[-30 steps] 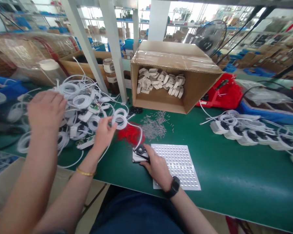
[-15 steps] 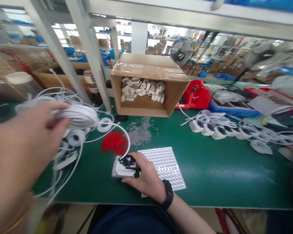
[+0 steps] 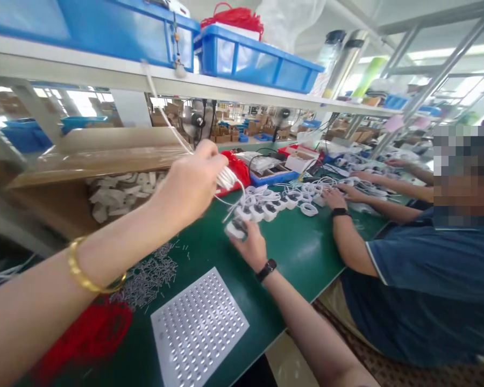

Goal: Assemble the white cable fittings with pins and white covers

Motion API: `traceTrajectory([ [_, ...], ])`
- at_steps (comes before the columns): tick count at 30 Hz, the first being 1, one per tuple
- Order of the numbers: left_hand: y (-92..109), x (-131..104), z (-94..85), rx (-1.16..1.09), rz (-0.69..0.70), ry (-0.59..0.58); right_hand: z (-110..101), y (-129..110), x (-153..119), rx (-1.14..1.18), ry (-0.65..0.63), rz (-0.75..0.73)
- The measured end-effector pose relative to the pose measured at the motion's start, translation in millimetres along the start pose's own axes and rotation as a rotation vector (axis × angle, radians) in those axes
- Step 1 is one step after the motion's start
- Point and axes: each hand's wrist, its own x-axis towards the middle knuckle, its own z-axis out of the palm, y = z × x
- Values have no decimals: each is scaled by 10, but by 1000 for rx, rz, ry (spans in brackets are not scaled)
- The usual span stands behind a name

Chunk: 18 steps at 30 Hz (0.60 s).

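- White cable coil [image 3: 226, 176] is hanging in your left hand [image 3: 201, 180]; you are keeping these fingers bent closed around it, above the table [image 3: 302, 242], and one loose end is rising up and to the left.
- Your right hand [image 3: 254, 247] is opening only partly, because thumb and fingers are holding the sides of the white housing [image 3: 236, 229] with its black fitting, low at the table.
- The housing is lying just ahead and a little left of your right palm, so your right hand is the nearer one; your left hand is staying higher and farther to the left.
- The row of white housings [image 3: 269, 211] is beginning right beside the held one, and its long axis is running away from you and to the right, toward the hand of a co-worker [image 3: 333, 198].
- The coil is appearing beyond the held housing and higher. Whether its cable is joining this housing, you cannot tell, as loops are crossing there.
- Nearer to you, the pale studded sheet [image 3: 199, 328] is lying flat, with small grey pins [image 3: 151, 279] and blurred red bands [image 3: 84, 338] on its left side.
- Behind your left forearm, the cardboard box [image 3: 100, 148] is holding loose white parts [image 3: 121, 193].
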Motion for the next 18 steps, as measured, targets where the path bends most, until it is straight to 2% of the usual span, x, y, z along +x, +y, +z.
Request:
traceTrajectory([
  [3,-77,182,601,-55,26,-177,67,311,-23,-159,-119,38],
  [5,-164,188,884,-122,15,-280,53,370,-137,-238,-193,-3],
  [8,-299,159,1119,-153,21,-315,-24,293,-342,-308,-291,-143],
  [12,-478,247,1354,-114,25,-209,-50,140,-406,-322,-372,-282],
  [14,-550,348,1523,-109,11,-176,17,127,-273,-342,-372,-288],
  [18,-552,509,1812,-145,-39,-195,201,225,226,-449,-316,-205],
])
